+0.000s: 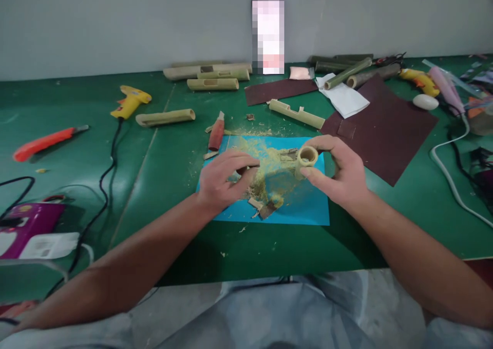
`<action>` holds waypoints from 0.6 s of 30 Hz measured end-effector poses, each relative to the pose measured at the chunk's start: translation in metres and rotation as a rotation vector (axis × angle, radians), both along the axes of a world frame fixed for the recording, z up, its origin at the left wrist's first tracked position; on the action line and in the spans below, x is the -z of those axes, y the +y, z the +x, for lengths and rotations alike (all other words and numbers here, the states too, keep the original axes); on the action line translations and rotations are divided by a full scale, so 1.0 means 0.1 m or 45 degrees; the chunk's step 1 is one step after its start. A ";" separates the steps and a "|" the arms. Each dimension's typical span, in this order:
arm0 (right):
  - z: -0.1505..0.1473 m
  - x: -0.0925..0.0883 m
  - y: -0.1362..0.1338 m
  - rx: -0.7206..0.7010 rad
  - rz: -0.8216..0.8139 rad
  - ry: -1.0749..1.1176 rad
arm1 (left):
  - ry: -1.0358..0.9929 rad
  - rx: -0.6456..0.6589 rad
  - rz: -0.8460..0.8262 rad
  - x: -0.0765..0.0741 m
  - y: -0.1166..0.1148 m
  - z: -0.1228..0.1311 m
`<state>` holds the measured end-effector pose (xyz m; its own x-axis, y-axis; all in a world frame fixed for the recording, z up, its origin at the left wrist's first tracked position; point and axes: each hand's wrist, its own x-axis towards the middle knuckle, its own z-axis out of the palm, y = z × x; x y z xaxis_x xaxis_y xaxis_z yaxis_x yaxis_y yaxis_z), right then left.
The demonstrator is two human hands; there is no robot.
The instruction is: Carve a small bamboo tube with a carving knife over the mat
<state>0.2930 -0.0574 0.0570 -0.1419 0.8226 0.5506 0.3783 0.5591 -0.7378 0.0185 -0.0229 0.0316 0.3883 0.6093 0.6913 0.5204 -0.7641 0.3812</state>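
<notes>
My right hand (341, 172) is closed around a short hollow bamboo piece (306, 159), its open end facing me. My left hand (223, 179) is curled, fingers pinched on something small I cannot make out, just left of the bamboo piece. Both hands hover over a blue sheet (304, 210) covered with a heap of bamboo shavings (265, 167) and small offcuts.
Several bamboo tubes (211, 84) lie at the back of the green table (173, 236). Dark sandpaper sheets (385, 128) lie right, a red-handled knife (216, 133) beside the blue sheet, a yellow glue gun (129, 101) and an orange cutter (42, 142) left. Cables and a purple box (26, 226) sit far left.
</notes>
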 end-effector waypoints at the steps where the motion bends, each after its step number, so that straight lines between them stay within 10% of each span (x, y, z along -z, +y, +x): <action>1: -0.01 0.01 0.00 0.013 0.027 -0.013 | -0.044 -0.019 0.024 -0.03 -0.01 0.01; 10: -0.03 0.10 0.05 -0.044 0.056 -0.048 | -0.266 0.055 -0.016 -0.50 -0.25 0.27; 18: -0.07 0.19 0.07 -0.011 -0.011 -0.129 | -0.300 0.001 -0.118 -0.39 -0.27 0.46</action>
<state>0.2861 -0.0507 0.0380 -0.2033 0.8259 0.5260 0.4463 0.5563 -0.7009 0.0646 -0.0500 0.0708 0.2237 0.6743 0.7038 0.4086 -0.7204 0.5603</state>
